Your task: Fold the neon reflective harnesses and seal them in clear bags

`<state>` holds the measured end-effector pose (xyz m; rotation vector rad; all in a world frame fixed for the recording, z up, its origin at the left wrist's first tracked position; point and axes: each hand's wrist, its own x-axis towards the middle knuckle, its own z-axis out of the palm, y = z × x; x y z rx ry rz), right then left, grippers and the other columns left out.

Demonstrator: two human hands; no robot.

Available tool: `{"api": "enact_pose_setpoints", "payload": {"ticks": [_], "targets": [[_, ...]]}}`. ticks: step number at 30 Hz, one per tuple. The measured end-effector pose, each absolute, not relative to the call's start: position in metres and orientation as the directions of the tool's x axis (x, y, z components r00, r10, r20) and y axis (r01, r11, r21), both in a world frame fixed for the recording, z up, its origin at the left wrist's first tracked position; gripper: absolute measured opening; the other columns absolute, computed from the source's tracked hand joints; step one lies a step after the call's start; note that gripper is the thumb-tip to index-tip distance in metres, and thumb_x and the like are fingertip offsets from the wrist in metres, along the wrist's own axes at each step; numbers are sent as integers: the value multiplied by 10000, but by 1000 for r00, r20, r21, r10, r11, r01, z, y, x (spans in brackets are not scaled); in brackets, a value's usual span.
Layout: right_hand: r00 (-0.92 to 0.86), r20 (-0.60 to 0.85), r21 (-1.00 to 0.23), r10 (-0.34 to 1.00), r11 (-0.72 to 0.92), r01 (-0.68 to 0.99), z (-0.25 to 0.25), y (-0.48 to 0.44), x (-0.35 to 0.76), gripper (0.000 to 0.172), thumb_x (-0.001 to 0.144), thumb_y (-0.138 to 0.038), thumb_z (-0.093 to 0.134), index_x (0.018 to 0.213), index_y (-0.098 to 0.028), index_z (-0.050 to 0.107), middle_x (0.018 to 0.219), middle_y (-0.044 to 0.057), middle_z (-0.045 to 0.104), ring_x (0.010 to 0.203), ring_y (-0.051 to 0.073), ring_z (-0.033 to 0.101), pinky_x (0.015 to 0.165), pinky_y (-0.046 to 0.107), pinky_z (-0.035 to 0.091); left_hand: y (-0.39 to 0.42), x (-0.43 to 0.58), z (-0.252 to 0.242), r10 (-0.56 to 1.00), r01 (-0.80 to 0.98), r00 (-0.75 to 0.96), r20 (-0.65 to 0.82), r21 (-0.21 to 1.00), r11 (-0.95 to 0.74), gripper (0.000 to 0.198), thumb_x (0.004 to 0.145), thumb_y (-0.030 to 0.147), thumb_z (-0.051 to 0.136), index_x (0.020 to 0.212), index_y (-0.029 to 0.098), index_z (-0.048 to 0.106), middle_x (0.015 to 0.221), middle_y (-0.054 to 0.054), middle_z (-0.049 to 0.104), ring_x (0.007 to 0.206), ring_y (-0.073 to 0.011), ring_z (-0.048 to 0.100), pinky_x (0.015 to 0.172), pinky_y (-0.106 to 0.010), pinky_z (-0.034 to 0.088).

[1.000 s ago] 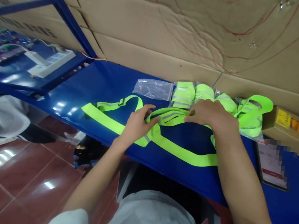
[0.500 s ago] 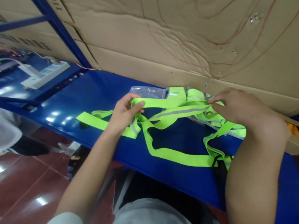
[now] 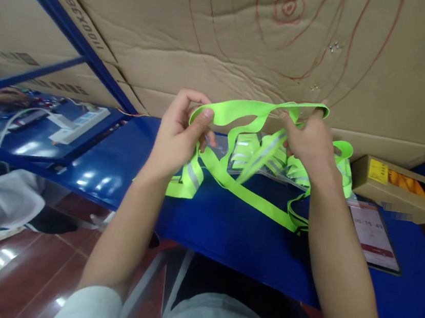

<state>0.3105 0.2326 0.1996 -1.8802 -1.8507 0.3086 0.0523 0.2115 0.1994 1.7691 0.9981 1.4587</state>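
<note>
A neon-yellow reflective strap (image 3: 237,111) with a grey stripe is stretched between my two hands above the blue table. My left hand (image 3: 182,134) pinches one part between thumb and fingers. On the other side, my right hand (image 3: 310,140) has the strap looped over its fingers and grips a striped length hanging down. More of the strap droops to the table, where it meets dark parts partly hidden by my right forearm. Behind it lie clear bags with rolled neon straps (image 3: 280,157).
A cardboard box (image 3: 398,187) with orange contents stands at the right, beside a tablet (image 3: 375,236) showing a timer. Cardboard panels (image 3: 231,37) rise behind the blue table (image 3: 204,225). At left are a white power strip (image 3: 79,124), a blue frame and another person's hand (image 3: 5,95).
Both hands have risen with the strap, and my right hand has moved left. The strap now loops over its fingers. The view has shifted, bringing the tablet and more of the box into sight.
</note>
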Motion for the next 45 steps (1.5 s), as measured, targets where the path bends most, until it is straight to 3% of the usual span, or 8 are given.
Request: {"api": "enact_pose_setpoints", "payload": {"ticks": [3,7,13,20,27,34,39,45], "targets": [[221,137,-817,966,-16,576,208,233,319,661,995,-520,463,1514,-136,323,933,122,759,624,223,673,559,331,516,211,35,208,871,205,212,443,851,-483,276,887,360,739,1089,261,579,789,7,591,564,-114,605,458,-212,396],[188,183,-914,965,96,395,220,227,328,518,996,-341,461,1492,-202,397,1143,118,734,855,210,720,652,305,560,215,11,203,888,384,341,309,816,-431,349,882,324,720,1207,255,612,1014,-53,682,683,-136,649,551,-241,483],[63,304,-866,951,248,434,214,225,323,389,999,-421,544,1327,-212,557,1412,126,612,1246,230,632,933,310,571,222,11,186,894,496,319,314,749,-440,316,963,447,628,1174,214,659,937,-60,727,699,-144,627,582,-246,465],[20,197,-899,980,172,403,214,223,318,703,1010,-326,540,1612,-357,178,1534,100,533,1237,206,649,901,315,585,217,23,195,902,214,124,413,877,-430,222,946,400,669,1108,249,664,954,-28,670,620,-107,593,573,-258,455],[-20,182,-956,983,182,232,216,216,314,929,996,-281,572,1653,-232,-83,1323,111,686,1091,203,720,928,318,595,203,21,204,905,-125,137,403,913,-388,337,778,310,828,1079,292,677,1004,-3,658,650,-120,609,568,-273,491],[-58,106,-941,993,119,316,226,205,302,837,1011,-410,548,1673,-323,43,1434,70,644,1242,237,670,957,384,613,174,24,202,676,246,736,-29,942,-228,573,872,403,777,1402,328,572,953,-76,766,882,-251,753,691,-331,607],[-179,145,-939,973,192,287,229,198,298,842,990,-341,562,1682,-288,84,1413,76,660,1251,263,667,961,452,617,191,45,201,795,313,588,147,865,-392,247,968,401,658,1137,224,688,945,-61,757,883,-182,731,783,-282,581],[-264,186,-875,946,282,393,220,202,290,560,1012,-312,516,1565,-276,440,1393,77,671,1226,234,673,998,415,588,208,79,195,829,75,556,62,990,-123,496,906,643,658,939,155,741,952,-101,742,833,-180,696,756,-306,572]]}}
